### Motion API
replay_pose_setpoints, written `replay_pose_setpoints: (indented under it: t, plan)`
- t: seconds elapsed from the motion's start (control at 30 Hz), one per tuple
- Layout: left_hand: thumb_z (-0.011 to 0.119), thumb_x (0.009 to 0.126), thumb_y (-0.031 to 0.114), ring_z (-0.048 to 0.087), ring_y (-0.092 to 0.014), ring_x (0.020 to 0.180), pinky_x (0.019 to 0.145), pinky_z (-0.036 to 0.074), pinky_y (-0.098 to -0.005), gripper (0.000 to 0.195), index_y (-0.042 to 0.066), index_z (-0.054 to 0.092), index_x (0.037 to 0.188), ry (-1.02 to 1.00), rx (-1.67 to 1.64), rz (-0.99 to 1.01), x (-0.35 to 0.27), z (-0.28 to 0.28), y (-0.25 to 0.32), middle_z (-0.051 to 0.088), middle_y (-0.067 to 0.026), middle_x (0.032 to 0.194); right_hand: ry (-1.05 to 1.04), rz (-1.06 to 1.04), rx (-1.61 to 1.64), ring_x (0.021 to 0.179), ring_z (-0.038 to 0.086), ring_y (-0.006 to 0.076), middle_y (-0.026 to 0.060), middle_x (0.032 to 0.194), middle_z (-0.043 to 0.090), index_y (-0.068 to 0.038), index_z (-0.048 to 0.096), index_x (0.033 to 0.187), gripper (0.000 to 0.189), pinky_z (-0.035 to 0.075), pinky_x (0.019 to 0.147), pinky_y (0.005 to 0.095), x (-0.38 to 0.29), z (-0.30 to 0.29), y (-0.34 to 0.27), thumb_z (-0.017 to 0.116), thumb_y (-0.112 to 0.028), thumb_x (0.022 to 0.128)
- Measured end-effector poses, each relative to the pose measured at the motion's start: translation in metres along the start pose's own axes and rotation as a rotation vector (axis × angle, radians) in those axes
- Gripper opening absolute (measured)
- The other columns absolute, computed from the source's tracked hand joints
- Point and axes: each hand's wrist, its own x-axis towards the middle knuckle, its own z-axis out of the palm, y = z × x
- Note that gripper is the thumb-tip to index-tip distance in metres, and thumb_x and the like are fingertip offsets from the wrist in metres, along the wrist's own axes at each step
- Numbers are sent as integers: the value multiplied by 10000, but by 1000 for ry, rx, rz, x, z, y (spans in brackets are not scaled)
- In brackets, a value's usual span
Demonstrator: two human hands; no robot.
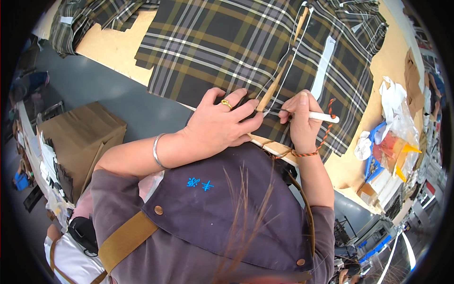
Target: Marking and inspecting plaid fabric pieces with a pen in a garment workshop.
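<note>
Dark plaid fabric pieces point(212, 46) with white and olive stripes lie on a pale tabletop before me. My left hand point(230, 115), with a gold ring, presses its spread fingers on the fabric edge beside a narrow gap between two panels. In my right hand point(303, 113) is a thin dark-tipped tool with a white handle point(324, 117); its tip points at the lower end of the gap. An orange-and-black cord point(324, 138) runs from the handle to a loop around my right wrist. A white paper strip point(323, 67) lies on the fabric above that hand.
More plaid pieces point(65, 33) lie at the table's upper left. Crumpled white paper point(392, 101) and plastic bags sit on the right side. A large brown box point(83, 131) stands on the left below the table edge. A person in a white top point(72, 257) is behind at lower left.
</note>
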Motion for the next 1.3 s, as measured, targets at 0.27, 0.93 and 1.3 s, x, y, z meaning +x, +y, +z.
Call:
replay_pose_setpoints:
  t: [0.27,0.93,1.3]
  plan:
    - [838,660,450,446,-282,1387,1068,383,-482,647,285,661,1260,-63,-147,58,-22,-8,-8,536,32,1428,42,95,-153,575,577,120,91,741,558,-11,535,775,387,449,461,234,-3,0,0,420,-185,1101]
    - [807,750,229,521,-210,1302,1045,390,-426,496,166,690,1228,87,-197,-4,-23,7,-2,621,34,1338,-196,-237,-419,738,620,207,83,826,621,-26,710,807,42,499,628,294,-45,14,-16,695,-2,839]
    - [638,779,164,582,-175,1044,818,442,-343,220,166,692,992,-17,-507,267,-19,18,6,619,35,975,76,-677,-871,1133,631,376,181,1201,656,-23,664,1142,318,519,963,401,155,6,-48,748,-206,897]
